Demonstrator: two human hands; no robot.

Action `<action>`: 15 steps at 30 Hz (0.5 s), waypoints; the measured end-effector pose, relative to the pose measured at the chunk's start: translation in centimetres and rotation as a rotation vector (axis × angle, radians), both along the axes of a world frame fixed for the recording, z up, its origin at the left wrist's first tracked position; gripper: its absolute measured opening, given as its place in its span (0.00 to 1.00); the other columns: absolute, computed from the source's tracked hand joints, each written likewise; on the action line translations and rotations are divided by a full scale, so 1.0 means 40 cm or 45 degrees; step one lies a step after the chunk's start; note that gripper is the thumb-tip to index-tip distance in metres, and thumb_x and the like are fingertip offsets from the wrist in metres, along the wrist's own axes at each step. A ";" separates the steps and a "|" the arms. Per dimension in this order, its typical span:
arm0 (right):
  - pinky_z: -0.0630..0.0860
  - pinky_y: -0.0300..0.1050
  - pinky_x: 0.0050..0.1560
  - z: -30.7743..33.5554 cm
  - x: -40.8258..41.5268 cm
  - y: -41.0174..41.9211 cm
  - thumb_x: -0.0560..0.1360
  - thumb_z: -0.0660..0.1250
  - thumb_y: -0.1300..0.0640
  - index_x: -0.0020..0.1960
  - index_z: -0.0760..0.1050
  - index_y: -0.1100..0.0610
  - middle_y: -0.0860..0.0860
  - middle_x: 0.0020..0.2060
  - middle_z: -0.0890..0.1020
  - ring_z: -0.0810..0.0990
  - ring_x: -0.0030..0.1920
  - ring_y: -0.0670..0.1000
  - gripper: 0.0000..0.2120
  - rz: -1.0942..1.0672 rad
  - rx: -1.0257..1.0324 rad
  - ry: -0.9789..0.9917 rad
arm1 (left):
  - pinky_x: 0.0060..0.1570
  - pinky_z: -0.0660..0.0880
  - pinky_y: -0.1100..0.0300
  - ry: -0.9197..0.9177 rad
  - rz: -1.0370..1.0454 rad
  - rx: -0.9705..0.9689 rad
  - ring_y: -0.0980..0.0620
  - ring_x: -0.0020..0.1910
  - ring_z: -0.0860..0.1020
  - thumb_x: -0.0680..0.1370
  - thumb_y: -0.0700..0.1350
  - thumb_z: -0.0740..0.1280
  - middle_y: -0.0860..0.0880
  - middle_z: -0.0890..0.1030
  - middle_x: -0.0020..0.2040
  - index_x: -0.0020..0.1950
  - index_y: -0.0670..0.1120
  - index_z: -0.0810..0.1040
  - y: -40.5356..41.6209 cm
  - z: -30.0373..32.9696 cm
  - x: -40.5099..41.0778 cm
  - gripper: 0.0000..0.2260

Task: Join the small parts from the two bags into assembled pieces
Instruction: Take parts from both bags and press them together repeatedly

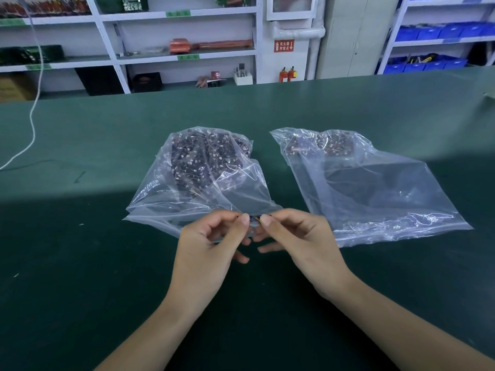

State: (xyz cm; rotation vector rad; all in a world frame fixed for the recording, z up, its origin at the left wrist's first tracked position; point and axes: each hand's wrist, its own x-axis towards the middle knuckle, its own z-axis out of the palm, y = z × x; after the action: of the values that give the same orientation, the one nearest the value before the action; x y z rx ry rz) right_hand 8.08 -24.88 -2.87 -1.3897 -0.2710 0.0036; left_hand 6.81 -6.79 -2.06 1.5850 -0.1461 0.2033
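Left hand point(207, 243) and right hand point(297, 241) each hold a pinch grip on one small part point(254, 218), above the green surface point(80, 236), before the left bag point(203, 172) and right bag point(369, 183).

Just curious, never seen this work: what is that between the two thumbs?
A small dark part with a hint of yellow, pinched by the left hand and right hand, in the head view. Too small to identify.
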 end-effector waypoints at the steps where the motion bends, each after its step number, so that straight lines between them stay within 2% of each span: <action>1: 0.85 0.49 0.47 0.001 -0.001 0.001 0.79 0.73 0.52 0.52 0.86 0.60 0.58 0.47 0.88 0.88 0.50 0.58 0.11 0.002 0.011 0.009 | 0.35 0.81 0.59 -0.008 -0.003 0.011 0.52 0.42 0.85 0.82 0.45 0.73 0.48 0.87 0.43 0.47 0.52 0.88 0.000 0.000 -0.001 0.06; 7: 0.85 0.48 0.46 0.002 -0.007 0.006 0.80 0.72 0.57 0.48 0.86 0.59 0.58 0.46 0.88 0.88 0.50 0.57 0.06 -0.003 0.051 0.038 | 0.34 0.81 0.59 -0.023 0.015 0.040 0.51 0.40 0.85 0.79 0.48 0.72 0.47 0.86 0.41 0.45 0.52 0.87 -0.006 -0.003 -0.004 0.05; 11: 0.85 0.48 0.45 0.007 -0.008 0.008 0.79 0.73 0.55 0.48 0.87 0.58 0.57 0.46 0.88 0.88 0.50 0.56 0.07 -0.003 0.046 0.031 | 0.34 0.81 0.59 -0.013 0.007 0.024 0.52 0.41 0.85 0.79 0.49 0.72 0.48 0.87 0.42 0.46 0.51 0.87 -0.002 -0.002 -0.002 0.05; 15: 0.85 0.49 0.45 0.002 -0.007 0.006 0.81 0.72 0.59 0.49 0.86 0.60 0.57 0.45 0.88 0.88 0.50 0.57 0.06 -0.017 0.038 0.011 | 0.33 0.81 0.58 -0.022 -0.011 0.031 0.51 0.41 0.85 0.79 0.48 0.72 0.47 0.87 0.43 0.46 0.51 0.87 -0.002 -0.005 -0.004 0.05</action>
State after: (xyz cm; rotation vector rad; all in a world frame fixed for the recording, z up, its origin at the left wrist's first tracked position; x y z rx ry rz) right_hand 7.79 -24.66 -2.79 -1.3617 -0.2533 -0.0054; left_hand 6.66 -6.89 -2.25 1.6072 -0.1692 0.2094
